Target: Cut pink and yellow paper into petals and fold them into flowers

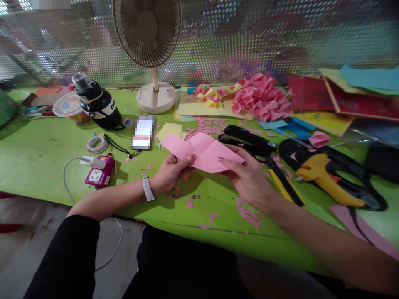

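Note:
A creased sheet of pink paper (pixel 202 151) is held between both hands just above the green table (pixel 37 153). My left hand (pixel 171 172), with a white watch band on the wrist, pinches the paper's near left edge with thumb on top. My right hand (pixel 247 176) grips the paper's right corner, thumb pressed on its upper face. Small pink paper scraps (pixel 249 214) lie scattered on the table beneath and in front of the hands.
A black stapler (pixel 249 141) and a yellow glue gun (pixel 324 176) lie to the right. Folded pink paper pieces (pixel 260 95) pile up behind. A desk fan (pixel 152 45), black bottle (pixel 98 104), tape roll (pixel 97 144), phone (pixel 142 133) and pink power socket (pixel 99 174) stand left.

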`<action>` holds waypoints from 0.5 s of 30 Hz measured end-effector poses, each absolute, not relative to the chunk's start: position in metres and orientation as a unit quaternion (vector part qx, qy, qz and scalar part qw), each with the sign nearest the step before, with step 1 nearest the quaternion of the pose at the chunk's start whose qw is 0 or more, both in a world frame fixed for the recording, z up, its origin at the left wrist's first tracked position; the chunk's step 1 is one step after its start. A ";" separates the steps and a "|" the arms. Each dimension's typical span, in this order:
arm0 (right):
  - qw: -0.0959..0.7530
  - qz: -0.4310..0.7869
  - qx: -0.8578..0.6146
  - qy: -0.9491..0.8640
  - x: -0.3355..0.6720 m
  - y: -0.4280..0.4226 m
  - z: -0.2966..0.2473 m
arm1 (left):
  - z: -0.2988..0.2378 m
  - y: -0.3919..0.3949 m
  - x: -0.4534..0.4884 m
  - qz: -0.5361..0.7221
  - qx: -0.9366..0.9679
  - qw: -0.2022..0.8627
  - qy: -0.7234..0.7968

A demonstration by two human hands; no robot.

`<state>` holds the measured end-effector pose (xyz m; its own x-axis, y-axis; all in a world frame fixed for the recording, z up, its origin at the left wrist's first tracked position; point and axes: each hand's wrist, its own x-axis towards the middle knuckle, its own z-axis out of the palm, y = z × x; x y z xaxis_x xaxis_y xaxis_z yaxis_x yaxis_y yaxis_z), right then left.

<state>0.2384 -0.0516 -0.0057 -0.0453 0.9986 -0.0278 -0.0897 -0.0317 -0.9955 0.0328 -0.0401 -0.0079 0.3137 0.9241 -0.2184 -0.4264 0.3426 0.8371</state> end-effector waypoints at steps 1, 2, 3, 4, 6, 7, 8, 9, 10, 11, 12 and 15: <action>0.501 0.551 -0.467 -0.476 0.238 -0.053 -0.008 | -0.007 -0.042 0.034 0.474 0.347 0.725 0.359; 0.489 0.560 -0.464 -0.481 0.238 -0.055 -0.009 | -0.005 -0.044 0.035 0.486 0.351 0.716 0.358; 0.470 0.564 -0.464 -0.495 0.237 -0.057 -0.011 | -0.004 -0.046 0.036 0.493 0.356 0.709 0.358; 0.447 0.564 -0.468 -0.513 0.238 -0.059 -0.012 | -0.003 -0.047 0.036 0.495 0.361 0.704 0.360; 0.410 0.554 -0.481 -0.541 0.238 -0.062 -0.012 | -0.003 -0.048 0.035 0.490 0.364 0.700 0.371; 0.399 0.550 -0.488 -0.548 0.239 -0.063 -0.011 | -0.003 -0.047 0.034 0.485 0.361 0.701 0.377; 0.389 0.548 -0.494 -0.552 0.239 -0.064 -0.010 | -0.003 -0.046 0.033 0.479 0.355 0.706 0.381; 0.381 0.544 -0.499 -0.557 0.239 -0.064 -0.007 | -0.004 -0.045 0.032 0.474 0.346 0.713 0.384; 0.377 0.533 -0.504 -0.565 0.238 -0.065 -0.005 | -0.005 -0.043 0.031 0.469 0.335 0.721 0.386; 0.376 0.514 -0.508 -0.580 0.238 -0.066 -0.001 | -0.005 -0.042 0.030 0.463 0.324 0.729 0.387; 0.377 0.488 -0.505 -0.604 0.238 -0.066 0.001 | -0.006 -0.040 0.029 0.460 0.313 0.735 0.388; 0.379 0.386 -0.444 -0.715 0.239 -0.066 0.004 | -0.006 -0.038 0.028 0.447 0.289 0.753 0.387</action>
<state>0.2387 -0.0664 0.0043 -0.3192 0.9267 0.1986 0.3418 0.3080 -0.8879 0.0278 -0.0381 -0.0056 0.3013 0.8965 -0.3249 -0.4497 0.4340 0.7806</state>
